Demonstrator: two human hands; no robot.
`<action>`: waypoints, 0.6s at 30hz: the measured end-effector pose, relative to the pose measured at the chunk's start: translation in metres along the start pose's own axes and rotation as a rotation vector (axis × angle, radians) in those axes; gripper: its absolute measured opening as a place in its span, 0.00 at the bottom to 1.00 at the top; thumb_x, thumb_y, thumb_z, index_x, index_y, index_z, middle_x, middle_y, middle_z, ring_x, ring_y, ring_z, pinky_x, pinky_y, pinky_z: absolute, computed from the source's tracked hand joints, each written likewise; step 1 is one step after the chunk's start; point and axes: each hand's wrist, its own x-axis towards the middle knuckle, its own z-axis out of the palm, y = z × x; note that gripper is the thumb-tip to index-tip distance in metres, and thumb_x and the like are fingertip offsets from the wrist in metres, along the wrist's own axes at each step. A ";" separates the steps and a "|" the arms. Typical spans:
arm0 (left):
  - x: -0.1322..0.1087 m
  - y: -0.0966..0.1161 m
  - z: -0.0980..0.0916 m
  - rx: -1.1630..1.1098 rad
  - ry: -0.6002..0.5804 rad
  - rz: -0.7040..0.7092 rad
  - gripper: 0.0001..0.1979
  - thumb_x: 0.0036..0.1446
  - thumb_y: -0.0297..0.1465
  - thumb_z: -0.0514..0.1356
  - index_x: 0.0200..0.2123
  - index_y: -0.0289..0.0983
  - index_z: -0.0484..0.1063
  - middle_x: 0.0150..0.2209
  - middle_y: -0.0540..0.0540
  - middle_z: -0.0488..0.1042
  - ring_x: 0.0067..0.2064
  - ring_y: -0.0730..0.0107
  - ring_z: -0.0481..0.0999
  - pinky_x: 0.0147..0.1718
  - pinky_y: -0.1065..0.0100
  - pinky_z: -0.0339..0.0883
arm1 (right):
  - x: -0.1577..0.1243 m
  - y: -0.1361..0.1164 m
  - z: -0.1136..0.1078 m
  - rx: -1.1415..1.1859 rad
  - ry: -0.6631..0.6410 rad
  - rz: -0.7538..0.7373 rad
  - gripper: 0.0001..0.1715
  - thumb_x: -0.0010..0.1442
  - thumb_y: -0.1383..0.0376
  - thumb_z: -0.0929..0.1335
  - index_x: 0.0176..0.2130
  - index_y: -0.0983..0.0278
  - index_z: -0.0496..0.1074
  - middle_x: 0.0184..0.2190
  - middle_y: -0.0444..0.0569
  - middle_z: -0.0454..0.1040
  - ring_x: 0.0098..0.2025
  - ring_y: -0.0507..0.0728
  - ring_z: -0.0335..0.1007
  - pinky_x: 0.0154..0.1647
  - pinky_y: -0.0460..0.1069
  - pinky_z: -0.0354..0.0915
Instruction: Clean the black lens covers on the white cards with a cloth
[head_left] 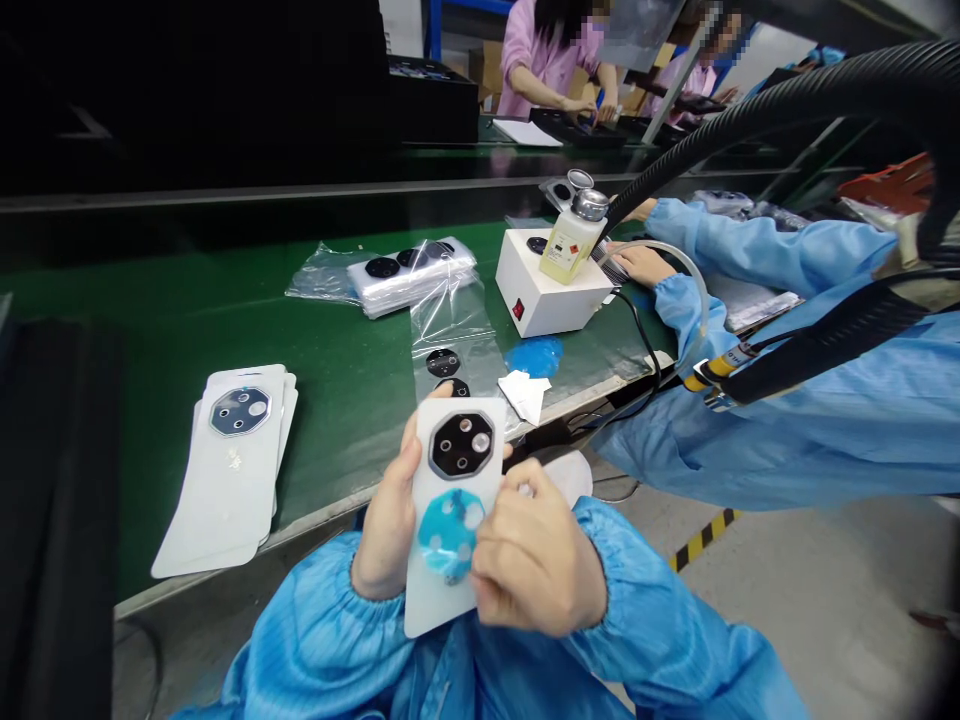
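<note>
Holding a white card (431, 600) above the edge of the green conveyor belt (360, 380), the left hand (386, 510) closes firmly around the card's side, and the right hand (536, 550) grips its lower part with bent fingers, just beside a round blue film (448, 535). A black octagonal lens cover (461, 445) sits on the card's upper part. A stack of similar cards (217, 510) lies on the belt, to the left.

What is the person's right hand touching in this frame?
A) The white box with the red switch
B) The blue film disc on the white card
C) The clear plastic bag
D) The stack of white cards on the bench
B: the right hand has its fingers at the edge of the blue film disc on the white card, held up off the bench.
</note>
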 end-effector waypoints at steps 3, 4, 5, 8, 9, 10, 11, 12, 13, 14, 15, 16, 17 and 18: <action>0.001 0.011 0.004 0.000 -0.027 -0.007 0.27 0.61 0.39 0.47 0.62 0.59 0.43 0.44 0.47 0.76 0.39 0.55 0.78 0.37 0.53 0.71 | -0.004 0.000 -0.012 0.265 0.055 0.099 0.02 0.52 0.69 0.62 0.28 0.61 0.61 0.21 0.39 0.67 0.22 0.49 0.61 0.26 0.51 0.60; 0.001 0.014 0.004 0.015 -0.045 -0.011 0.27 0.61 0.40 0.46 0.62 0.59 0.41 0.44 0.46 0.76 0.38 0.54 0.79 0.35 0.53 0.72 | -0.005 0.006 -0.016 0.334 0.125 0.178 0.03 0.52 0.67 0.63 0.28 0.60 0.60 0.22 0.38 0.67 0.23 0.49 0.63 0.27 0.50 0.63; 0.000 0.016 0.005 0.029 -0.070 -0.026 0.27 0.61 0.41 0.46 0.62 0.58 0.40 0.43 0.44 0.77 0.37 0.52 0.79 0.33 0.53 0.72 | -0.007 0.018 -0.019 0.363 0.211 0.261 0.04 0.53 0.67 0.62 0.28 0.60 0.59 0.22 0.38 0.66 0.25 0.49 0.65 0.28 0.49 0.64; -0.003 0.019 0.005 0.056 -0.124 -0.098 0.31 0.59 0.44 0.47 0.63 0.55 0.35 0.40 0.39 0.78 0.34 0.47 0.80 0.28 0.53 0.71 | -0.013 0.074 -0.018 0.226 0.383 0.575 0.06 0.59 0.70 0.59 0.30 0.60 0.57 0.27 0.42 0.66 0.30 0.50 0.67 0.29 0.48 0.65; -0.004 0.019 0.005 0.055 -0.124 -0.115 0.32 0.59 0.45 0.47 0.63 0.54 0.34 0.40 0.38 0.78 0.34 0.46 0.80 0.27 0.53 0.71 | -0.016 0.097 -0.014 0.169 0.389 0.661 0.05 0.59 0.68 0.60 0.31 0.61 0.58 0.26 0.42 0.66 0.28 0.50 0.66 0.28 0.48 0.64; -0.005 0.019 0.005 0.054 -0.120 -0.129 0.33 0.59 0.44 0.47 0.63 0.54 0.33 0.41 0.37 0.78 0.34 0.46 0.79 0.27 0.53 0.71 | -0.018 0.121 -0.010 0.114 0.387 0.734 0.05 0.58 0.67 0.61 0.30 0.62 0.58 0.25 0.41 0.65 0.26 0.50 0.65 0.27 0.47 0.64; -0.005 0.019 0.004 0.057 -0.106 -0.135 0.33 0.59 0.44 0.47 0.63 0.53 0.32 0.41 0.37 0.78 0.35 0.46 0.79 0.27 0.53 0.71 | -0.020 0.143 -0.006 0.057 0.370 0.797 0.06 0.58 0.67 0.62 0.29 0.63 0.59 0.24 0.41 0.65 0.26 0.50 0.65 0.28 0.47 0.64; -0.006 0.019 0.004 0.066 -0.083 -0.136 0.33 0.60 0.43 0.47 0.63 0.53 0.32 0.42 0.37 0.77 0.35 0.47 0.79 0.27 0.54 0.71 | -0.022 0.163 -0.002 -0.002 0.348 0.854 0.06 0.58 0.66 0.63 0.29 0.64 0.60 0.24 0.41 0.65 0.26 0.50 0.65 0.29 0.47 0.64; -0.006 0.019 0.004 0.077 -0.055 -0.142 0.32 0.60 0.42 0.46 0.63 0.52 0.32 0.42 0.37 0.77 0.35 0.48 0.80 0.27 0.54 0.71 | -0.023 0.179 0.001 -0.059 0.319 0.900 0.07 0.58 0.65 0.64 0.30 0.65 0.62 0.25 0.41 0.65 0.26 0.49 0.65 0.30 0.48 0.65; -0.005 0.018 0.004 0.082 -0.030 -0.154 0.31 0.61 0.41 0.45 0.63 0.52 0.33 0.42 0.36 0.77 0.34 0.48 0.80 0.27 0.54 0.71 | -0.024 0.191 0.003 -0.110 0.281 0.935 0.08 0.58 0.63 0.65 0.32 0.66 0.64 0.26 0.41 0.66 0.27 0.49 0.65 0.32 0.48 0.65; -0.004 0.016 0.004 0.083 -0.009 -0.172 0.30 0.61 0.40 0.44 0.63 0.51 0.34 0.42 0.36 0.77 0.34 0.48 0.80 0.27 0.53 0.71 | -0.024 0.200 0.005 -0.156 0.241 0.958 0.10 0.59 0.62 0.65 0.34 0.67 0.66 0.28 0.43 0.68 0.30 0.49 0.66 0.34 0.49 0.66; -0.003 0.014 0.006 0.072 -0.001 -0.197 0.29 0.62 0.39 0.44 0.63 0.51 0.35 0.41 0.37 0.77 0.33 0.48 0.80 0.26 0.54 0.71 | -0.024 0.204 0.005 -0.202 0.206 0.974 0.11 0.59 0.60 0.65 0.35 0.67 0.67 0.32 0.44 0.69 0.33 0.50 0.66 0.36 0.50 0.66; 0.000 0.009 0.008 0.041 -0.005 -0.239 0.28 0.62 0.40 0.43 0.63 0.50 0.38 0.40 0.37 0.78 0.32 0.48 0.79 0.25 0.54 0.71 | -0.023 0.206 0.005 -0.245 0.178 0.984 0.12 0.59 0.59 0.65 0.37 0.67 0.68 0.36 0.46 0.69 0.36 0.51 0.67 0.39 0.52 0.66; 0.004 0.003 0.011 -0.005 -0.018 -0.296 0.27 0.62 0.40 0.43 0.63 0.49 0.41 0.39 0.38 0.78 0.31 0.50 0.79 0.25 0.55 0.70 | -0.024 0.204 0.004 -0.289 0.161 0.990 0.12 0.60 0.59 0.65 0.39 0.66 0.68 0.40 0.48 0.69 0.40 0.53 0.67 0.42 0.53 0.66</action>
